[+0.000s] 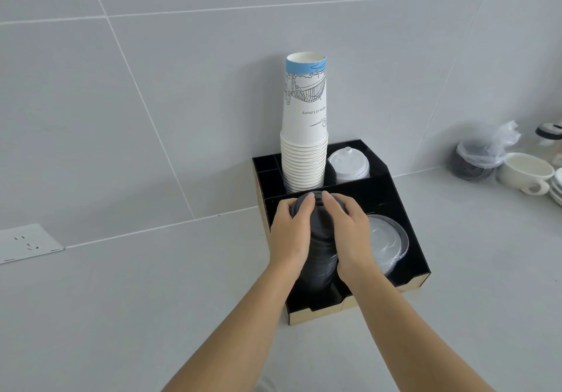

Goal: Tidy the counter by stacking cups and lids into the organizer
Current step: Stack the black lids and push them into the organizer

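Note:
A black organizer (398, 206) stands on the counter against the wall. A tall stack of upside-down white paper cups (304, 136) fills its back middle slot, and white lids (348, 165) sit in the back right slot. A stack of black lids (322, 257) stands in the front left compartment. My left hand (290, 233) and my right hand (349, 233) grip that stack from both sides, fingers over its top. Clear plastic lids (387, 239) lie in the front right compartment.
At the far right of the counter sit a bag of black lids (477, 160), a white ceramic cup (524, 174) and stacked saucers (558, 188). A wall socket (27, 242) is at the left, low on the tiled wall.

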Tool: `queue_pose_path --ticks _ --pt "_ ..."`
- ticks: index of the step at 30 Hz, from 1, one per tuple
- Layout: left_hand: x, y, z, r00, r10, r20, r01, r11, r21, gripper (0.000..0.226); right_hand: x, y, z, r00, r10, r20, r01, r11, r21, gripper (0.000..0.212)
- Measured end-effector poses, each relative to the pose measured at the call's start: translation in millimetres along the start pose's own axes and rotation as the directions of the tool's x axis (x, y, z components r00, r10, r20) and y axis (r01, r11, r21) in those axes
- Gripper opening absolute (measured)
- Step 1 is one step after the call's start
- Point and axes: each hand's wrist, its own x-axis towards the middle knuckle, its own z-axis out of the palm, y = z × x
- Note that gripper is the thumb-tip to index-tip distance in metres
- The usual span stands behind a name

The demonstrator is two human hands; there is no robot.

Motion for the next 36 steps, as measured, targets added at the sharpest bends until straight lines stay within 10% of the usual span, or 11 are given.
queue_pose_path --ticks 16,36 --pt "0 -15 -5 0.996 -0.077 -0.052 0.058 0.95 -0.306 0.028 4 11 7 0.998 -0.026 0.051 0.025 1.0 0.008 0.019" --pt "-10 8 -33 0.987 0.16 0.008 -0.16 0.981 0.113 0.046 1 -4 -10 0.985 -0.152 0.087 0.171 0.934 -0.313 0.058"
